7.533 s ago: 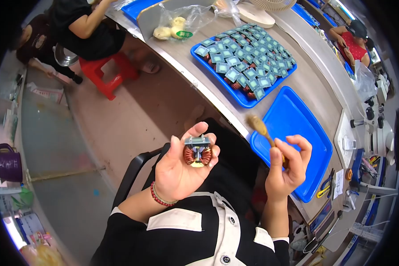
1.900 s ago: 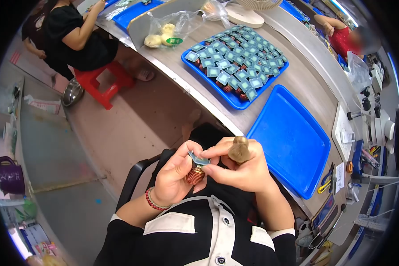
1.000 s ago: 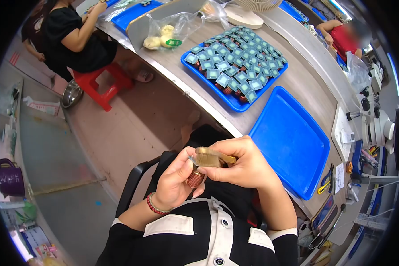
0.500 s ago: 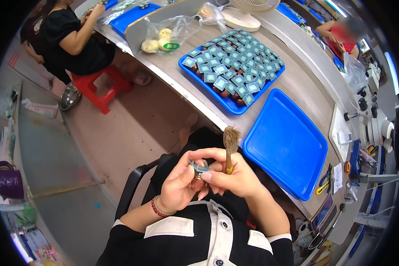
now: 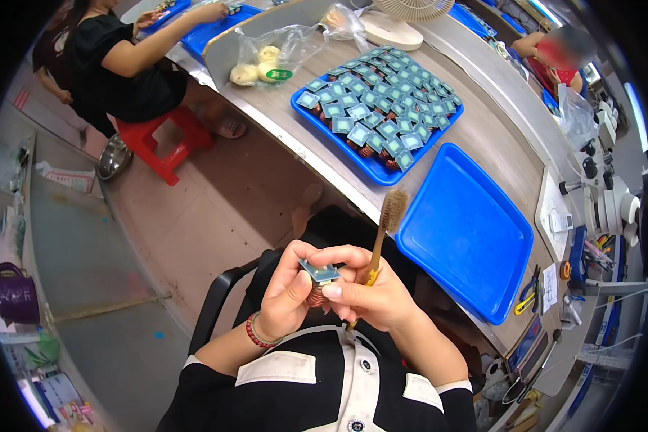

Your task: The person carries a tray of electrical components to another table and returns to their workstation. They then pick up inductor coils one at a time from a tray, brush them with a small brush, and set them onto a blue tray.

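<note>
Between the fingers of both hands is a copper-wound coil (image 5: pixel 315 296) with a square grey-green plate (image 5: pixel 320 272) on its top. My left hand (image 5: pixel 284 294) grips it from the left, thumb against the windings. My right hand (image 5: pixel 374 291) pinches its right side with thumb and fingertips. A brush (image 5: pixel 381 241) with a wooden handle and brown bristles is also tucked in my right hand, bristles pointing up. Past my hands, a blue tray (image 5: pixel 378 171) holds many similar coils with square plates. Nearer on the right lies another blue tray (image 5: pixel 464 234) with nothing in it.
A bag of pale round buns (image 5: pixel 261 66) lies beyond the trays, near a fan (image 5: pixel 415 9). On the right are pliers (image 5: pixel 529 291), tape (image 5: pixel 565 271) and microscopes (image 5: pixel 619 198). A co-worker sits on a red stool (image 5: pixel 164 140) at the far left.
The brush has tilted, showing more of its handle and bristles. The plate on the coil has turned to face me more. The co-worker's arm has stretched toward a tray.
</note>
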